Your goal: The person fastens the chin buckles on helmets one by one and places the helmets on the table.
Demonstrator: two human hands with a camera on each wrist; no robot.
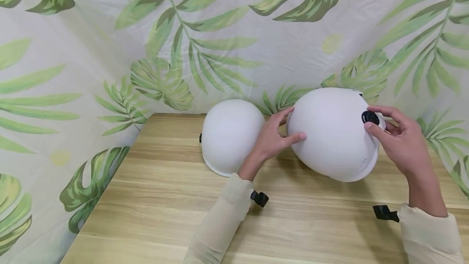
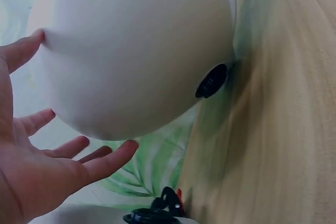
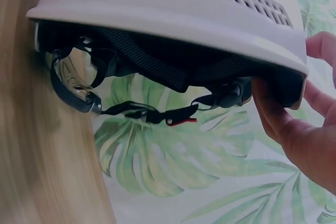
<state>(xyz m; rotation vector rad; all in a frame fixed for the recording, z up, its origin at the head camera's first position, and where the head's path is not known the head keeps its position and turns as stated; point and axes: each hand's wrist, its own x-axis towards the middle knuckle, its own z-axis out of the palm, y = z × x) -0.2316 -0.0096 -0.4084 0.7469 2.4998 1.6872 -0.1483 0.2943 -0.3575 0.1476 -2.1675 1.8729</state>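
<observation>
A white helmet (image 1: 329, 137) is held tilted at the right half of the table, its rim turned to the right. My right hand (image 1: 408, 141) grips that rim beside a round black fitting (image 1: 370, 117), with the thumb outside and some fingers tucked under the edge. On the helmet's left side my left hand (image 1: 271, 137) touches the smooth shell with spread fingertips. From the right wrist, the rim's dark padded inside and a black chin strap (image 3: 142, 113) with a red tab show. Whether the helmet touches the table cannot be told.
Left of my left forearm, a second white helmet (image 1: 232, 137) stands dome up on the wooden table (image 1: 165, 199). Its black buckle (image 2: 152, 216) shows low in the left wrist view. A leaf-patterned cloth (image 1: 220, 31) hangs behind the table's back edge.
</observation>
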